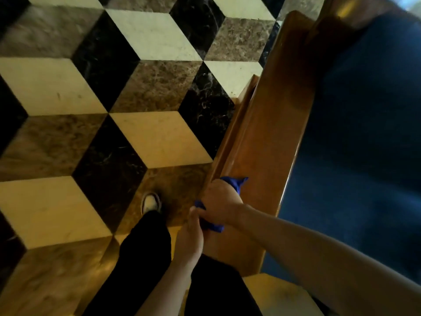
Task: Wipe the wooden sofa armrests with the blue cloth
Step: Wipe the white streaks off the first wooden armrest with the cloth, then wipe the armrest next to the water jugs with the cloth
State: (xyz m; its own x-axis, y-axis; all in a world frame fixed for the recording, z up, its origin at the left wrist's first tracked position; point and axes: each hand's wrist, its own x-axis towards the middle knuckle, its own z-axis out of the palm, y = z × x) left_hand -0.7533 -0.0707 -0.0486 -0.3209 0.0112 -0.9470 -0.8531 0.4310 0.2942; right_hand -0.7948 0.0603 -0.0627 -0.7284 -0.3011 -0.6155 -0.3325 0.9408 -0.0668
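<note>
A long wooden sofa armrest (275, 124) runs from the near right towards the far top. My right hand (219, 202) is closed on the blue cloth (237, 182) and presses it against the armrest's near outer edge. Blue cloth corners stick out above and below the hand. My left hand (190, 236) sits just below it, its fingers touching the cloth's lower end (214, 226) at the armrest's side. Whether the left hand grips the cloth is unclear.
The sofa's dark blue seat cushion (364, 144) lies right of the armrest. A marble floor (109, 92) with a cube pattern of cream, brown and black tiles spreads to the left. My black trouser leg (145, 242) and white shoe (150, 201) stand beside the armrest.
</note>
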